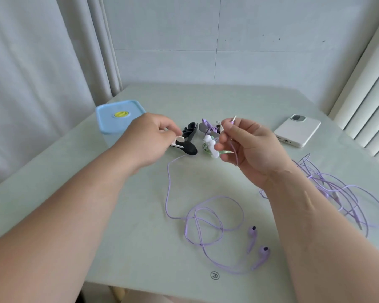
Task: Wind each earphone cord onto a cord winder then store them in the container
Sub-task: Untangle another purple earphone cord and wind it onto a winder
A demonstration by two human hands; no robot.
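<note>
A purple earphone cord lies in loose loops on the table, its two earbuds near the front. My right hand pinches the cord's plug end, the metal jack sticking up above my fingers. My left hand grips a white and black cord winder. A heap of other winders, black, purple, white and green, sits between my hands. The blue container, lid on, stands at the back left.
A tangle of more purple earphone cords lies at the right, partly behind my right forearm. A white phone rests face down at the back right. Curtains hang on both sides, and the table's front edge is close to me.
</note>
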